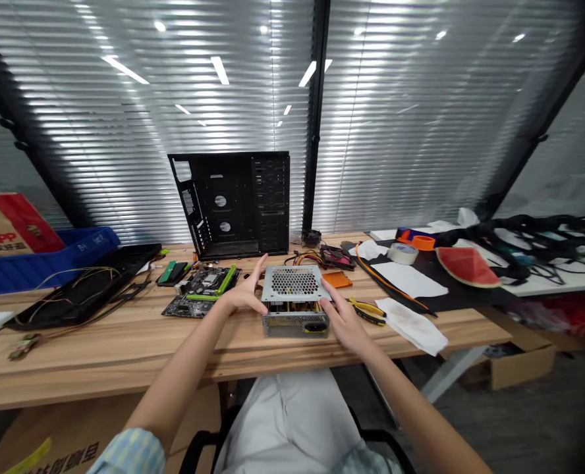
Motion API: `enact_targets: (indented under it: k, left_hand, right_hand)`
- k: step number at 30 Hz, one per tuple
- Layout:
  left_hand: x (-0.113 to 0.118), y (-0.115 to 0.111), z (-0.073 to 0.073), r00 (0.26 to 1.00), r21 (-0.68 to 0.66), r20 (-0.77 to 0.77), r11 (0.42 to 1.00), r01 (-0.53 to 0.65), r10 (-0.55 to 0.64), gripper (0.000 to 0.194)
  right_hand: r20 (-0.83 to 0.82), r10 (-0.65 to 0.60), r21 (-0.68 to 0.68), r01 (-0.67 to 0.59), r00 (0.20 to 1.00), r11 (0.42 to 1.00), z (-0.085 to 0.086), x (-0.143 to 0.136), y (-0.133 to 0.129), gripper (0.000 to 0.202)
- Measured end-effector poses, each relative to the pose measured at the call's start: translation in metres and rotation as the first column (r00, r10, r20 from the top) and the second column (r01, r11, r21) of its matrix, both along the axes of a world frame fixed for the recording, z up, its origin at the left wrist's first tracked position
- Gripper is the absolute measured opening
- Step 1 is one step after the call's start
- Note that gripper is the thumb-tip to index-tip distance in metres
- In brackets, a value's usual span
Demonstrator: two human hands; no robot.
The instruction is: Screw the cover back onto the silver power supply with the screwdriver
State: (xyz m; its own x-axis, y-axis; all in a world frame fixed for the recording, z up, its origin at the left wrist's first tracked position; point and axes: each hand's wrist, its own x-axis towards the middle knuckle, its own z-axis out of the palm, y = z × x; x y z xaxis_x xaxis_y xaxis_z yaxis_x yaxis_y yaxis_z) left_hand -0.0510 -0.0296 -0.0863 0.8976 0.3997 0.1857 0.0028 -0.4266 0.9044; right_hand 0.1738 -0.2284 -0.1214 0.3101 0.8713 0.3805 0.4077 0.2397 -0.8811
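A silver power supply with a perforated top cover (295, 284) sits near the table's front edge, a gap showing between its cover and its lower body. My left hand (243, 293) is at its left side, thumb and fingers spread. At the right side, my right hand (342, 316) rests its fingers against the cover's edge and the body. A motherboard with green memory sticks (206, 289) lies to the left. Just right of my right hand are yellow-and-black pliers (369, 311). An orange piece (336, 280) lies behind my right hand.
An open black computer case (236, 204) stands at the back. Leftward are a black panel with cables (85, 289) and a blue bin (45, 263). To the right are white paper (414, 324), a tape roll (402, 253) and a watermelon-shaped item (467, 266).
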Motion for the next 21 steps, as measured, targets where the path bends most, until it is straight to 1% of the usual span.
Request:
enact_targets:
  k: [3, 5, 7, 9, 11, 13, 15, 18, 21]
  left_hand:
    - [0.0, -0.001, 0.0, 1.0, -0.009, -0.005, 1.0, 0.001, -0.001, 0.167]
    - [0.0, -0.002, 0.001, 1.0, -0.021, 0.007, 1.0, 0.01, -0.01, 0.167]
    - [0.0, -0.004, 0.0, 1.0, -0.021, 0.019, 1.0, 0.016, -0.016, 0.166]
    - [0.0, -0.004, -0.001, 0.999, -0.018, 0.036, 1.0, 0.016, -0.015, 0.166]
    - [0.001, -0.004, -0.003, 0.998, -0.019, 0.054, 1.0, 0.016, -0.015, 0.167]
    - [0.002, -0.003, -0.005, 0.997, -0.019, 0.071, 1.0, 0.015, -0.014, 0.168]
    - [0.004, -0.002, -0.007, 0.997, -0.017, 0.082, 1.0, 0.015, -0.014, 0.169]
    - [0.007, -0.001, -0.009, 0.995, -0.031, 0.101, 0.999, 0.021, -0.017, 0.17]
    - [0.009, -0.002, -0.009, 0.994, -0.038, 0.112, 0.999, 0.02, -0.016, 0.168]
  right_hand:
    - [-0.038, 0.014, 0.021, -0.013, 0.999, 1.0, -0.005, 0.007, 0.005, 0.071]
    - [-0.136, 0.046, 0.041, -0.04, 0.99, 0.998, -0.008, 0.017, 0.015, 0.077]
    - [-0.277, 0.065, 0.056, -0.052, 0.959, 0.997, -0.01, 0.029, 0.033, 0.086]
    - [-0.398, 0.023, 0.03, -0.013, 0.917, 0.999, -0.008, 0.037, 0.055, 0.088]
    - [-0.463, -0.068, -0.024, 0.064, 0.884, 0.998, -0.005, 0.041, 0.078, 0.081]
    - [-0.464, -0.104, -0.038, 0.098, 0.88, 0.995, -0.002, 0.041, 0.097, 0.07]
    - [-0.457, -0.116, -0.051, 0.104, 0.882, 0.993, -0.002, 0.038, 0.109, 0.06]
    - [-0.453, -0.156, -0.064, 0.143, 0.878, 0.988, -0.005, 0.035, 0.117, 0.052]
    - [-0.444, -0.195, -0.052, 0.193, 0.874, 0.98, -0.006, 0.035, 0.117, 0.046]
